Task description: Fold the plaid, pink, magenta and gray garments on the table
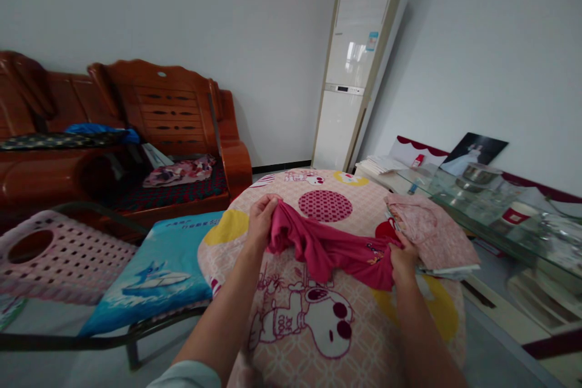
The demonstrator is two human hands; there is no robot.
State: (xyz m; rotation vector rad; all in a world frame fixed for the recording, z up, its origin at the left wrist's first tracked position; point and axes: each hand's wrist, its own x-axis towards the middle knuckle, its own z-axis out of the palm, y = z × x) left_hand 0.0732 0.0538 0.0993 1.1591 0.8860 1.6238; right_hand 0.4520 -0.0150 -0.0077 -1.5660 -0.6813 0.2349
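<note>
Across ctr. of frame, a magenta garment (325, 248) spans, creased, btwn. two hands set well apart: L hand (262, 218) pinches its upper-left end, R hand (404, 257) its right end. Beneath, a round-edged table (377, 336) w/ printed cloth; patterned surface runs above garment to far edge, and below toward bottom of frame. R margin: folded clothes (431, 230) sit just beside R hand, reaching table's edge. L margin: blue cushion (159, 267) near left edge.
</note>
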